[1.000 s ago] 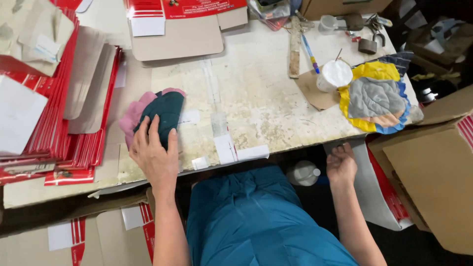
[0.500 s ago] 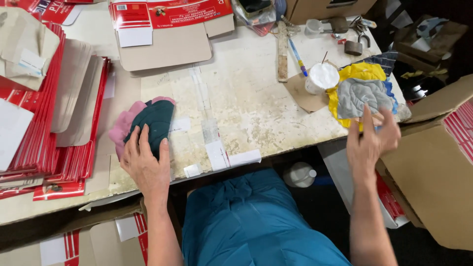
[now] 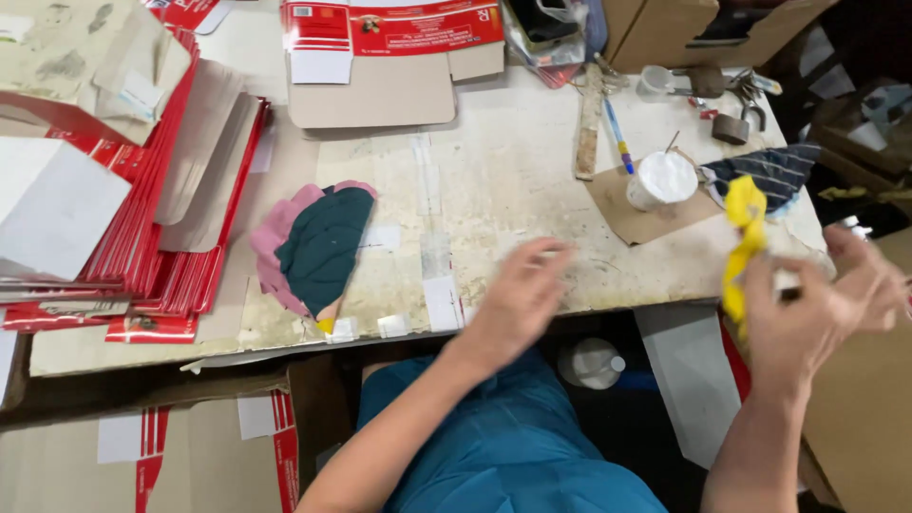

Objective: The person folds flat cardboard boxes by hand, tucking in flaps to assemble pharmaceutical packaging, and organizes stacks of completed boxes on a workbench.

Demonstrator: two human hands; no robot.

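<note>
- Holding a yellow cloth piece (image 3: 744,249) at the table's right edge, the right hand (image 3: 819,309) pinches it between blurred fingers; the cloth hangs crumpled and folded over itself, soft and thin.
- The left hand (image 3: 518,299) hovers over the table's front edge with fingers spread and loose, gripping nothing; it is motion-blurred.
- The table (image 3: 513,180) has a worn, stained, pale top with strips of clear tape (image 3: 429,204) and small white labels stuck to it.
- A stack of leaf-shaped cloth pieces (image 3: 318,249) lies flat left of the left hand, well apart from it: a dark green piece on top, pink ones showing around its edge.
- A striped dark cloth (image 3: 774,173) lies on the table just behind the yellow piece.
- A white round tub (image 3: 661,180) stands on a scrap of brown cardboard (image 3: 635,214), between the two hands and farther back.
- A wooden ruler (image 3: 589,128) and a blue pen (image 3: 616,135) lie side by side behind the tub.
- Red and white flattened cartons (image 3: 142,228) are stacked in a thick slanting pile on the left side; another unfolded carton (image 3: 380,57) lies flat at the back.
- Scissors and small metal bits (image 3: 736,104) crowd the back right corner.
- A white plastic bottle (image 3: 591,363) sits below the table, near the blue-green clothed lap (image 3: 494,437).
- Brown cardboard boxes (image 3: 199,446) stand by the person's left side under the table edge.
</note>
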